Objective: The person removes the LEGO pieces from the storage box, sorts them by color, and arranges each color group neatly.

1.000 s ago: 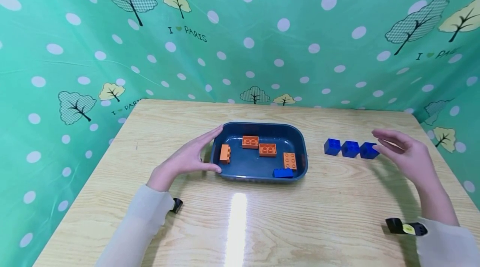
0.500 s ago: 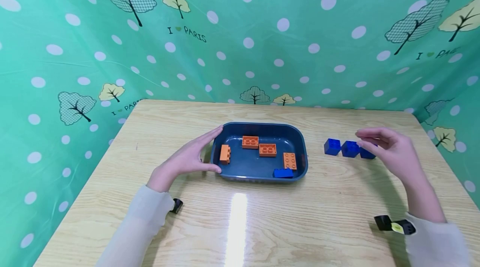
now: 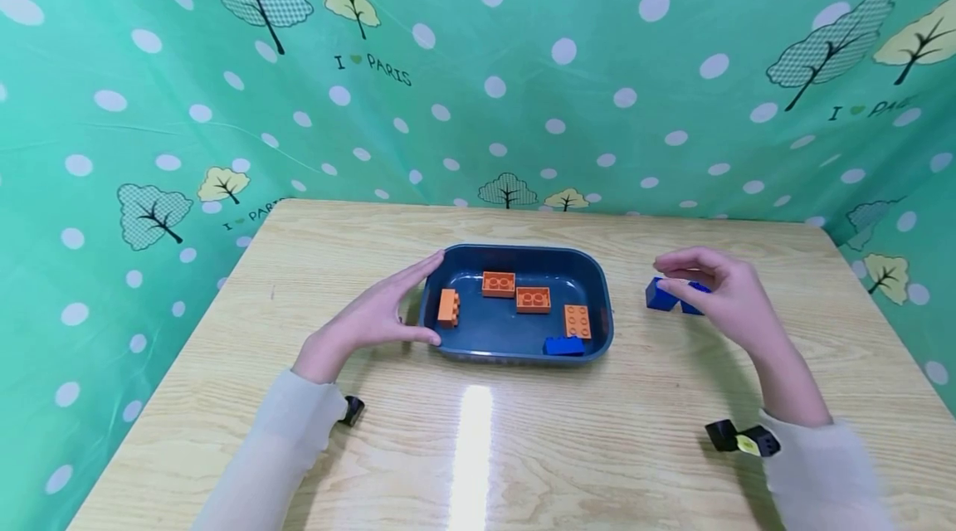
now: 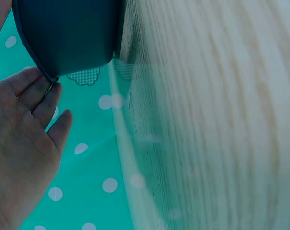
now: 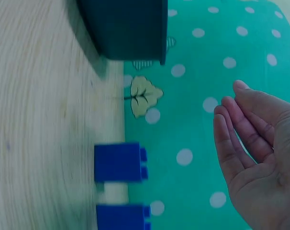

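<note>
My left hand [image 3: 369, 311] spans the left end of a dark blue tray [image 3: 485, 355], index finger at the far corner and straight thumb at the near one. In the left wrist view its fingertips touch the rim of the tray [image 4: 68, 33]. Right of the tray, my right hand [image 3: 724, 299] hovers over a row of blue toy bricks, fingers loosely bent. Thumb and fingers overlap the left blue brick [image 3: 659, 299] and the one beside it [image 3: 692, 308]. In the right wrist view the hand [image 5: 264, 163] holds nothing, apart from two blue bricks [image 5: 117, 163].
Inside the tray lie several orange bricks [image 3: 534, 299] and one blue brick [image 3: 563, 346] at its near right corner. The wooden table [image 3: 597, 448] ends at a green polka-dot cloth [image 3: 448, 124] behind.
My right hand has moved left along the row of blue bricks, from the rightmost one toward the left one. My left hand and the tray have stayed put.
</note>
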The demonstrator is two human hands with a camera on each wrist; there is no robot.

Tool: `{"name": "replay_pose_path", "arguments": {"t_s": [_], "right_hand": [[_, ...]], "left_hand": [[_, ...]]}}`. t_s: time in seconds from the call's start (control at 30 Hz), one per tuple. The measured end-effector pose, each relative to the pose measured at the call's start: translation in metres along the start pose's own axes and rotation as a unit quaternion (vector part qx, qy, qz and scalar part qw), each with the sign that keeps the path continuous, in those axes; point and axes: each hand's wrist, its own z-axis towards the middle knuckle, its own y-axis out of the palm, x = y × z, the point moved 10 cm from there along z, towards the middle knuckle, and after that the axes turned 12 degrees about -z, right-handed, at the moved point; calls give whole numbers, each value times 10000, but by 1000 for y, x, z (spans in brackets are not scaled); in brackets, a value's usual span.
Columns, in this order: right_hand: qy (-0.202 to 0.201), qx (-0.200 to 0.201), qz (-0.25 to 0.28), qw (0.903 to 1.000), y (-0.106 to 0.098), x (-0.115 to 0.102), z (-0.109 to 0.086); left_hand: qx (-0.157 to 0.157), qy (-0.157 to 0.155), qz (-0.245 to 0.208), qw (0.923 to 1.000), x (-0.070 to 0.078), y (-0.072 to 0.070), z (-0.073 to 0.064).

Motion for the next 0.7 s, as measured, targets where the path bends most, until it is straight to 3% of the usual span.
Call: {"name": "replay_pose_path", "arguments": {"t_s": [0.43,0.7], "right_hand": [[-74,-739,140,9971,40,-19,10],[-247,-1433,451,9883,68,-30,13]], "left_hand": [[-10,39,-10,10000,0,0,0],[-1,78,7,10000,1,0,0]]}}
